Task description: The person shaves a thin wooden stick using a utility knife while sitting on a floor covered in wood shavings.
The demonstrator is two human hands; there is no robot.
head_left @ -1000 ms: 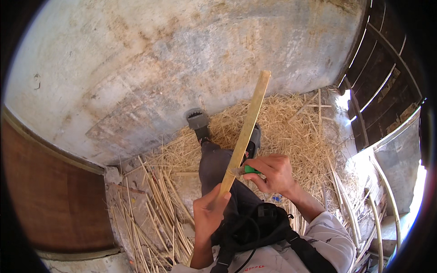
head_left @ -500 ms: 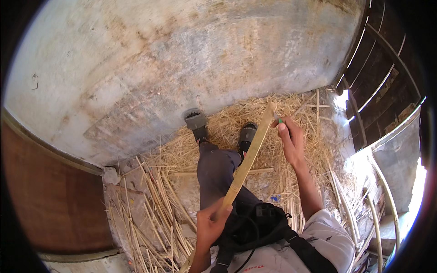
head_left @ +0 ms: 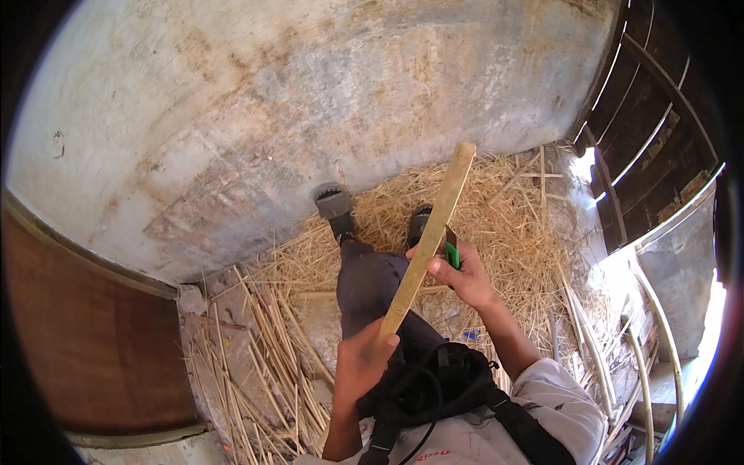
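A long, flat bamboo strip (head_left: 428, 248) slants up and away in front of me. Its lower end is gripped by my left hand (head_left: 363, 360), near my waist. Closed around a green-handled knife (head_left: 452, 254) is my right hand (head_left: 469, 280), at the right edge of the strip about halfway along. Part of the knife's dark blade shows beside the strip, and some right-hand fingers are hidden behind the strip. The strip's far end points free toward the wall.
Straw-like shavings (head_left: 504, 205) cover the floor around my sandalled feet (head_left: 335, 203). Thin bamboo sticks (head_left: 267, 356) lie at the left. A stained wall (head_left: 349, 93) rises ahead, with a brown panel (head_left: 93, 325) at left. Dark slatted boards (head_left: 651, 132) and curved poles (head_left: 659, 325) stand at right.
My right hand and the knife have come down along the strip toward me, from near its far end to about the middle. The strip's far end sits slightly higher.
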